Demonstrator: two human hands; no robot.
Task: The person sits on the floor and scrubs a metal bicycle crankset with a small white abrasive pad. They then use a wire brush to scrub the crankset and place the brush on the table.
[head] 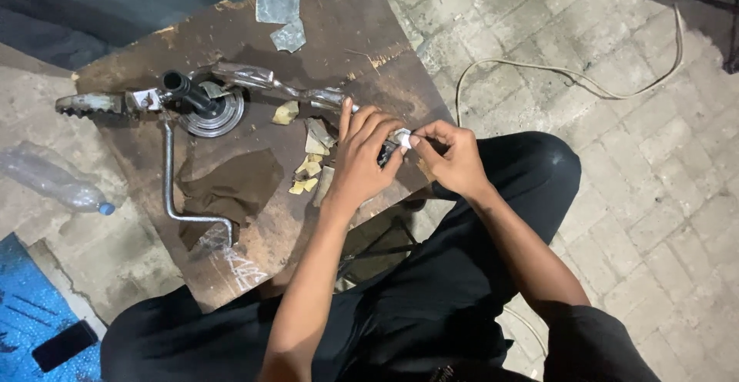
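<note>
My left hand point(362, 159) rests over the near edge of a worn brown board point(254, 251) and grips a small dark part point(387, 153). My right hand point(450, 155) meets it from the right, pinching a small white piece point(402, 137) between thumb and fingers against that part. Just behind my left hand lies a long chrome lever point(262, 80) running to the left.
On the board sit a round metal disc with a black tube point(202, 109), a bent metal rod point(171, 190), a dark rag point(231, 190) and yellowish scraps point(304, 170). A clear plastic bottle point(50, 178) lies left, a phone point(64, 345) on blue sheet, a white cable point(554, 70) on paving.
</note>
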